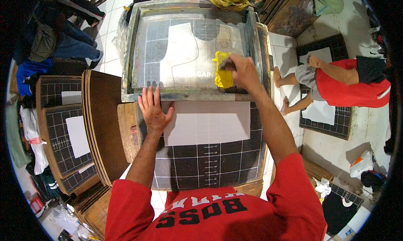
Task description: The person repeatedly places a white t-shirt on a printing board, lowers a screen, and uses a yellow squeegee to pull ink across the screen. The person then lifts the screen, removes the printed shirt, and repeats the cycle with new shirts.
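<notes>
**Screen printing: yellow ink on framed mesh**

Head view. Nearest the camera: red shirt [218, 211] of the person, both forearms reaching far. Below them a dark gridded board [201, 161] on the surface, with a white fabric piece [210, 123] lying across its far half. Left hand [153, 108] lies flat, fingers [147, 96] spread, tips touching the near edge of the screen frame [191, 94], palm over the board's left edge. Right hand [242, 71] sits on the mesh right of centre, fingers curled tight around a dark squeegee handle [228, 64], pressed on a patch of yellow ink [222, 71]. Frame covers the far part of the board. Left: stack of gridded boards [67, 136] with white pieces. Right: another person in red [357, 83] on the floor beside a gridded board.
</notes>
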A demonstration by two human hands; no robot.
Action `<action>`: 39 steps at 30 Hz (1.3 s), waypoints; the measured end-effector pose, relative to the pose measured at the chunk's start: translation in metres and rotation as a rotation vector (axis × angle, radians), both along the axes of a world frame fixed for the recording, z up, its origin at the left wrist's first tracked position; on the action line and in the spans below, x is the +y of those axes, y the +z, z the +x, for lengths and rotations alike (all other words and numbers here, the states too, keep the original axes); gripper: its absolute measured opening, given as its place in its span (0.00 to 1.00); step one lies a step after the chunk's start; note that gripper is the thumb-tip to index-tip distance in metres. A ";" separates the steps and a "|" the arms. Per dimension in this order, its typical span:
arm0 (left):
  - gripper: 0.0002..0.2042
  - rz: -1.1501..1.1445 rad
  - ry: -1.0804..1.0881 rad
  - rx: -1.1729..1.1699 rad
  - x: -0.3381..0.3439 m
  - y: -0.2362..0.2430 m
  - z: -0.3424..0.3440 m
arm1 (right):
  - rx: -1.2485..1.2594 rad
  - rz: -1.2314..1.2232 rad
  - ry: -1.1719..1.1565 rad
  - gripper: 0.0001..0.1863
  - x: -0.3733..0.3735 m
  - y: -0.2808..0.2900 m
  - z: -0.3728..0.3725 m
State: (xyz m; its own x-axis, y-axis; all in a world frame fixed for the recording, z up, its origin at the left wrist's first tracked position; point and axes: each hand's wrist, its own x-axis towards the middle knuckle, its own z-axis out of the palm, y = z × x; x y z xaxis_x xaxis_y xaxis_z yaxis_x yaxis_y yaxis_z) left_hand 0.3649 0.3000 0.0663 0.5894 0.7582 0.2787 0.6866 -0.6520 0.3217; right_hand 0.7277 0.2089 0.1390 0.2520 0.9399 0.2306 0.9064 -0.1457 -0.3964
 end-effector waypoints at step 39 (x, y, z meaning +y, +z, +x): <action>0.26 -0.047 -0.099 0.049 0.034 0.059 0.002 | 0.066 0.025 -0.136 0.20 0.007 -0.007 0.003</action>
State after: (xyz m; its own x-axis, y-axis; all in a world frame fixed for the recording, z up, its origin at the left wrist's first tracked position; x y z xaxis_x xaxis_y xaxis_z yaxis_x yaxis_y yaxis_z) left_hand 0.3673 0.3342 0.1255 0.6741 0.7071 0.2134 0.6352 -0.7025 0.3210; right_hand 0.7302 0.2161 0.1323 0.3916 0.8903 0.2325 0.8510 -0.2543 -0.4596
